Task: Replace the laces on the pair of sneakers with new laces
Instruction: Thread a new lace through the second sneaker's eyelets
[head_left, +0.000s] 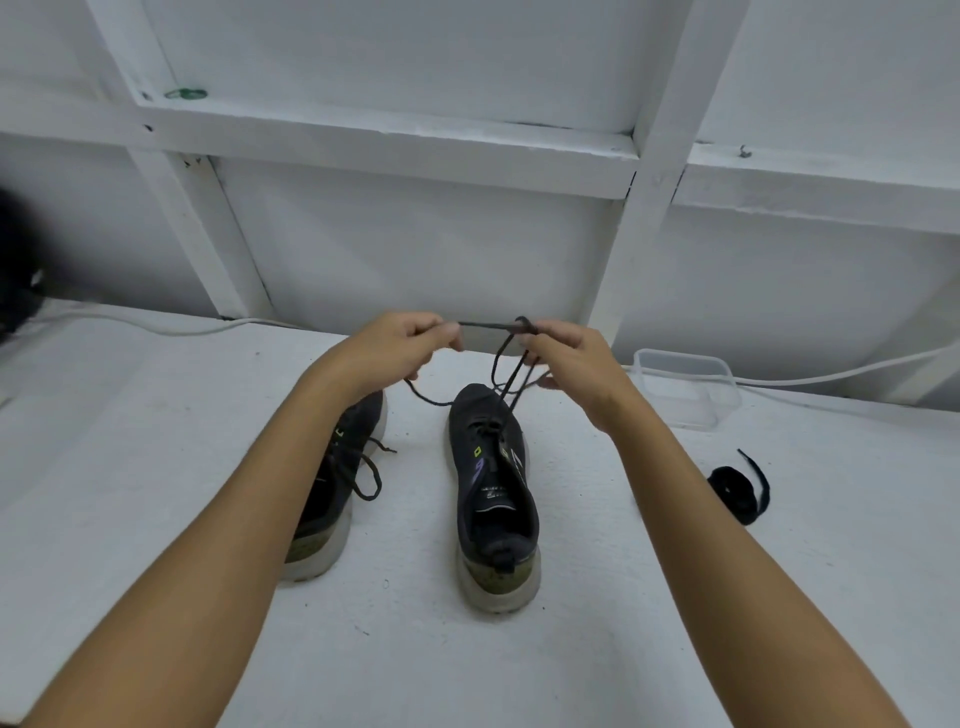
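A: Where are the two sneakers?

B: Both stand on the white surface (156, 467), toes pointing away from the person. The right sneaker (493, 499) is in the middle, fully visible. The left sneaker (337, 488) stands just beside it, partly hidden under the left forearm, and its lace is tied in a bow.

A: And what do the hands do?

B: Both are raised above the toe of the right sneaker. The left hand (400, 348) pinches one part of the dark lace (485, 326) with curled fingers. The right hand (571, 364) pinches the same lace on the other side, where it makes a small loop on top. Between the hands the lace is stretched straight.

A: Does this lace go down to the shoe?

B: Yes, two strands go from the right hand down to the front eyelets of the right sneaker. One loose end hangs under the left hand.

A: Anything else on the surface?

B: A black bundled lace (737, 491) lies to the right, well apart from the shoes. A clear plastic container (685, 384) stands near the wall, and a white cable (156, 325) runs along the back.
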